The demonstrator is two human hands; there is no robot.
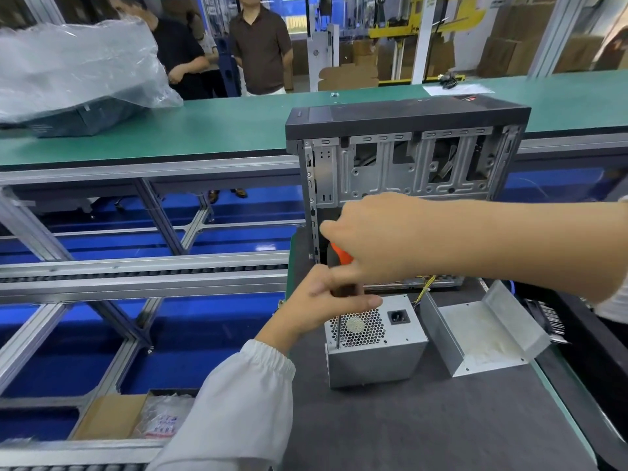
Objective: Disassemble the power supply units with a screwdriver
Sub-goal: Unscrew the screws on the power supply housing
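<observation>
Two hands are engaged above a dark grey mat [441, 419]. Behind it stands a perforated steel computer chassis [404, 164]. A boxy, honeycomb-grilled sheet-metal power supply unit [373, 355] rests on the mat. The orange-handled screwdriver [339, 253] is gripped by the right hand [377, 239]; its shaft is pinched by the left hand [326, 300]. No legible labels are seen.

Green conveyor belt [217, 130]; aluminium frame [142, 287]; blue floor [204, 338]; cardboard boxes [530, 35] behind.

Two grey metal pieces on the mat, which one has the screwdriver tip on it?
The closed power supply unit with the honeycomb fan grille, at its near-left corner. The open bent cover to its right lies untouched.
</observation>
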